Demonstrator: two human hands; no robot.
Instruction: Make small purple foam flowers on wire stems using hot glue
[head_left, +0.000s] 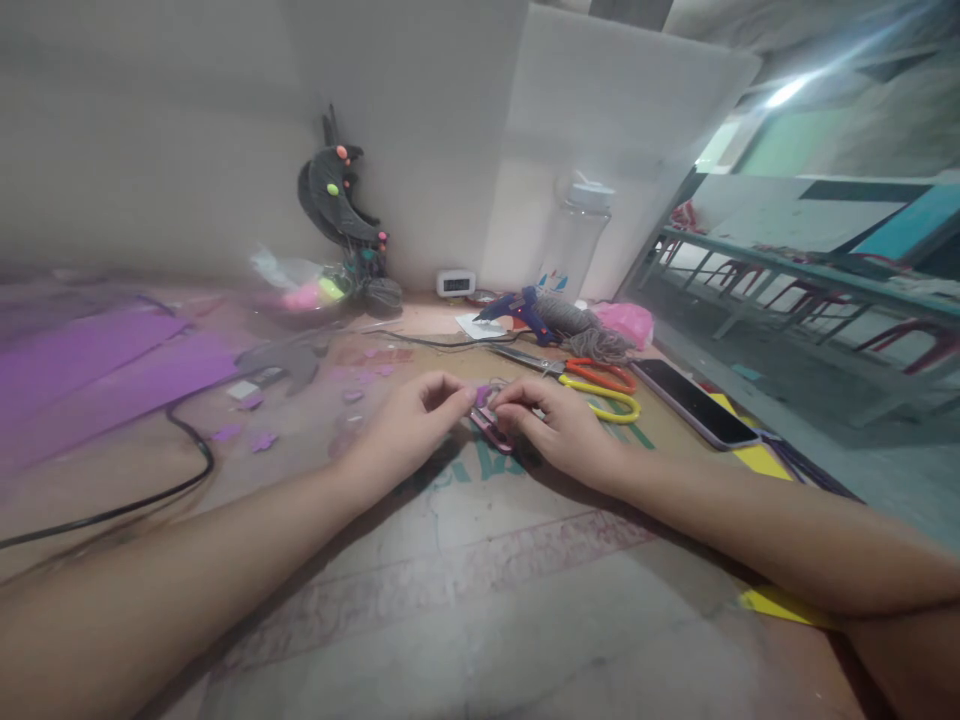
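My left hand is closed, with thumb and forefinger pinching a small purple piece. Close against it, my right hand is also closed in a pinch; what its fingertips hold is too small to make out. Just below the fingertips lies a small pink tool, partly covered by the hands. Beyond my right hand rest scissors with orange and yellow handles. Several small purple cut-outs, one a flower shape, lie left of my left hand.
Purple sheets and a black cable occupy the left. At the back are a dark crescent with coloured pins, a small clock, a blue glue gun, grey yarn and a clear bottle. A phone lies right.
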